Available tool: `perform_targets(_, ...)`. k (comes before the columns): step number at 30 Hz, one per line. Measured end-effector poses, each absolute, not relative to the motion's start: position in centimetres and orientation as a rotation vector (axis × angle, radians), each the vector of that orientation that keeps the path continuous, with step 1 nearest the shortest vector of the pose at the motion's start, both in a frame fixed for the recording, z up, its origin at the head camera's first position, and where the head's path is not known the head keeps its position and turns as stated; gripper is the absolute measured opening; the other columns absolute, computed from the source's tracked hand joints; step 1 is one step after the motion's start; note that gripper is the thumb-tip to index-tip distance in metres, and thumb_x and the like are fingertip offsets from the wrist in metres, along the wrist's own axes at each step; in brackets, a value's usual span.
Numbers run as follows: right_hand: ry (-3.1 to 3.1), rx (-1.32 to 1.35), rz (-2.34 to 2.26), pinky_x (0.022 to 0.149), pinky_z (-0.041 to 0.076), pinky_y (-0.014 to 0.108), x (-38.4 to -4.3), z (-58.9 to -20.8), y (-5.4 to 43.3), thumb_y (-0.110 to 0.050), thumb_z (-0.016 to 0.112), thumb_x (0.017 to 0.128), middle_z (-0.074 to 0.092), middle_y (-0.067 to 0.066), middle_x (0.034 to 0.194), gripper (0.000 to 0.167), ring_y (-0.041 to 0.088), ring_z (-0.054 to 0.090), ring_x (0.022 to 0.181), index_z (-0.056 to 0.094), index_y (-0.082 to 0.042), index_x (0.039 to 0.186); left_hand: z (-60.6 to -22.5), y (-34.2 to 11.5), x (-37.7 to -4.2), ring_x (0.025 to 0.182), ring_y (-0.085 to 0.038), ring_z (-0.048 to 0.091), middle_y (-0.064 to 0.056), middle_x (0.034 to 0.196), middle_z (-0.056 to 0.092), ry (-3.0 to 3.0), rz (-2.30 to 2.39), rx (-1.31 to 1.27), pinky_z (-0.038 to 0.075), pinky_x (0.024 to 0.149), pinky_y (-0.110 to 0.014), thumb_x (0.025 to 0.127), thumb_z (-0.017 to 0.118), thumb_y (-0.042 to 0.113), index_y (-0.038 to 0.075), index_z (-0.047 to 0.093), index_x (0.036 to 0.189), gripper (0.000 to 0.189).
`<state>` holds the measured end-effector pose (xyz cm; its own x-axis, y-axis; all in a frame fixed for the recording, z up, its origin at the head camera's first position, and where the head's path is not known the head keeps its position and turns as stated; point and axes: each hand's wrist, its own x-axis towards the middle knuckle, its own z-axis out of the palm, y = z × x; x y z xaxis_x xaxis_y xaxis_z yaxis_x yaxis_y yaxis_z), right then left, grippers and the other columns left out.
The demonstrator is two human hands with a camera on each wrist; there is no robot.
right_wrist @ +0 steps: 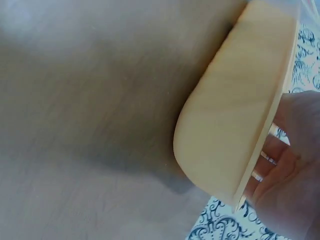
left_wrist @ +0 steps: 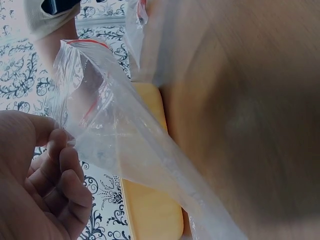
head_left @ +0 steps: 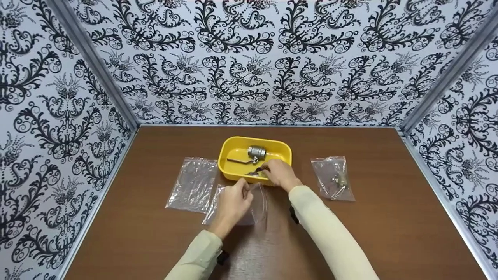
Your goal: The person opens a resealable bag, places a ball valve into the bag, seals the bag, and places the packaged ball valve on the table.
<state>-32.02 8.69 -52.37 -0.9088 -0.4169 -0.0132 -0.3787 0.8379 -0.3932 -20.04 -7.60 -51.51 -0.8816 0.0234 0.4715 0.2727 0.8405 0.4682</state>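
Note:
My left hand [head_left: 233, 200] pinches the top edge of a clear zip bag [left_wrist: 135, 145] between thumb and forefinger. The bag's mouth, with a red line along it, gapes apart in the left wrist view. Over the front wall of a yellow plastic tray [head_left: 286, 149] reaches my right hand [head_left: 281, 173], its fingers down inside. They pinch the dark handle of a small metal valve [head_left: 253, 172], partly covered by the fingers. Behind it in the tray lies a larger steel ball valve [head_left: 256, 152] with a long lever. The tray wall hides the fingertips in the right wrist view.
Flat on the brown table [head_left: 373, 229], a second clear zip bag [head_left: 192, 182] lies left of the tray. To the right lies a zip bag [head_left: 334, 179] with a small brass-coloured fitting inside. Patterned walls [head_left: 249, 77] enclose the table at the back and sides.

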Motion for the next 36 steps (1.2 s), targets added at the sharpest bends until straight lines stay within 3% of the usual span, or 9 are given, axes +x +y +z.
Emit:
perform_targets(4,2.828,-0.775,-0.67,0.097,0.05,0.043,-32.8,-52.4,9.0,-0.015,0.066,0.092,0.072,0.009,0.113,0.022,0.027,0.065,0.107,0.073,-0.009,0.112,-51.2,-7.4,-20.0,0.052,-0.016,0.057,0.003,0.061,0.063,-2.575,-0.763,-0.227,0.046,0.049,-0.027,0.073,0.073,0.009,0.015,0.059,0.077,0.016)
perform_targets(9,2.744,-0.838,-0.636,0.103,0.047,0.043,-33.5,-52.4,8.9,-0.013,0.067,0.091,0.07,0.007,0.119,0.028,0.029,0.062,0.115,0.07,-0.011,0.119,-50.9,-6.9,-20.0,0.053,-0.017,0.058,0.003,0.062,0.063,-2.582,-0.776,-0.248,0.046,0.049,-0.027,0.073,0.073,0.01,0.015,0.06,0.078,0.015)
perform_targets(14,2.773,-0.701,-0.503,0.1,0.048,0.041,-33.6,-52.5,8.3,-0.021,0.069,0.09,0.072,0.001,0.116,0.025,0.025,0.063,0.113,0.073,-0.021,0.115,-50.8,-6.9,-20.1,0.053,-0.017,0.059,0.003,0.062,0.064,-2.588,-0.773,-0.264,0.047,0.05,-0.028,0.074,0.073,0.01,0.014,0.06,0.079,0.014)
perform_targets(19,2.854,-0.619,-0.426,0.093,0.051,0.043,-33.7,-52.8,7.5,-0.024,0.072,0.088,0.072,0.002,0.111,0.019,0.026,0.065,0.105,0.075,-0.023,0.106,-50.6,-7.1,-20.1,0.054,-0.014,0.059,0.002,0.065,0.065,-2.629,-0.788,-0.259,0.047,0.051,-0.024,0.075,0.073,0.009,0.014,0.062,0.081,0.014)
perform_targets(28,2.862,-0.582,-0.496,0.09,0.052,0.042,-33.8,-53.1,7.8,-0.021,0.074,0.086,0.072,0.003,0.101,0.017,0.023,0.065,0.097,0.073,-0.014,0.101,-50.7,-7.0,-20.3,0.055,-0.013,0.06,0.002,0.066,0.067,-2.612,-0.801,-0.28,0.048,0.053,-0.024,0.076,0.072,0.009,0.014,0.062,0.08,0.012)
perform_targets(36,2.894,-0.71,-0.544,0.086,0.053,0.04,-34.0,-52.4,7.8,-0.021,0.07,0.087,0.069,0.008,0.101,0.02,0.023,0.065,0.094,0.068,-0.007,0.101,-51.1,-7.2,-20.7,0.053,-0.014,0.059,0.0,0.066,0.067,-2.592,-0.852,-0.238,0.046,0.049,-0.021,0.076,0.072,0.008,0.013,0.063,0.08,0.011)
